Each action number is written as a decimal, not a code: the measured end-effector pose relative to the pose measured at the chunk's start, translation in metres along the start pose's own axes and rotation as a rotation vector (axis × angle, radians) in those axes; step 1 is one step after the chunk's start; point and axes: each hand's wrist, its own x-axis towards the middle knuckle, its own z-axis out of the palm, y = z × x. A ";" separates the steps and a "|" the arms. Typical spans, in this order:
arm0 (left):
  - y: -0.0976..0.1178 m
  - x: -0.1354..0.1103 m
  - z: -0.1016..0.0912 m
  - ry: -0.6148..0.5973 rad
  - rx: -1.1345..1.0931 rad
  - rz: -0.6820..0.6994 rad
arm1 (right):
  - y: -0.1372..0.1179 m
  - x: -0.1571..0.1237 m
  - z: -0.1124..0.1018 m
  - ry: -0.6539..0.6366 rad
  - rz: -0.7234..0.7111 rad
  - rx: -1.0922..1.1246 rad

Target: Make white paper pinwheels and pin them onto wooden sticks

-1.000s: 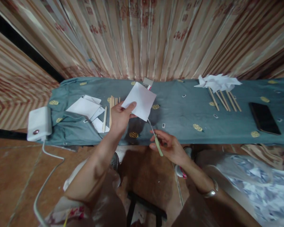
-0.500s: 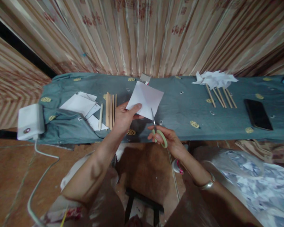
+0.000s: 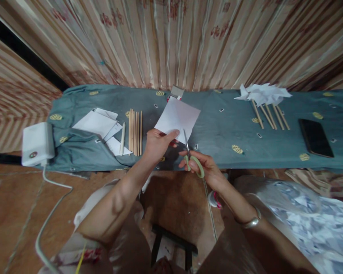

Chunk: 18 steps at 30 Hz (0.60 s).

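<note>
Between my left thumb and fingers is a square white sheet of paper [image 3: 177, 116], held just above the cloth-covered table. My left hand [image 3: 160, 144] grips it near its lower edge. A pair of scissors [image 3: 199, 167] with pale green handles is in my right hand [image 3: 202, 163], fingers through the loops. Its blades lie at the paper's near corner. To the left are a row of wooden sticks [image 3: 135, 133], a white pen-like stick [image 3: 122, 139] and a pile of white paper sheets [image 3: 95, 123].
White paper pinwheels [image 3: 264, 93] on sticks lie at the back right, with a black phone [image 3: 316, 137] beside them. A small open box [image 3: 176, 92] sits behind the paper. At the left end stands a white device [image 3: 37, 144] with a cable. A plastic bag [image 3: 311, 224] is at lower right.
My left hand has slid right along the paper's lower edge, its thumb now closer to the scissor blades. The scissors stay at the near corner. The whole view has shifted slightly.
</note>
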 end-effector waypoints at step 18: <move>0.003 0.003 -0.002 0.045 0.101 0.117 | 0.000 -0.002 0.000 -0.029 0.023 -0.002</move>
